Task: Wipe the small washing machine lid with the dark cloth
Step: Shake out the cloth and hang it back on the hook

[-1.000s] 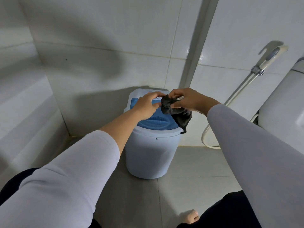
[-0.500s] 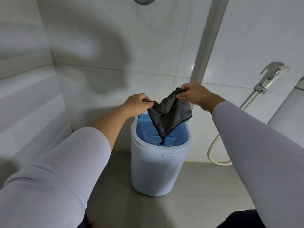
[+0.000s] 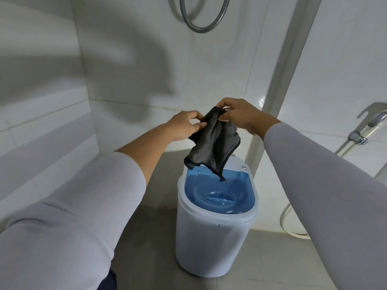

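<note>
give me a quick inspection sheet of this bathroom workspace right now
surface: grey tiled floor, bare around the machine
job's things: dark cloth hangs in the air above the blue lid, its lowest tip close over the lid's rear edge; contact cannot be told. Lid shut on the white washing machine
clutter: nothing seen
grippers: left hand pinches the cloth's upper left edge; right hand pinches its top corner
cables: metal shower hose loops on the wall; pale spray hose trails onto the floor at right
surroundings: white tiled walls, bidet sprayer in a wall holder
</note>
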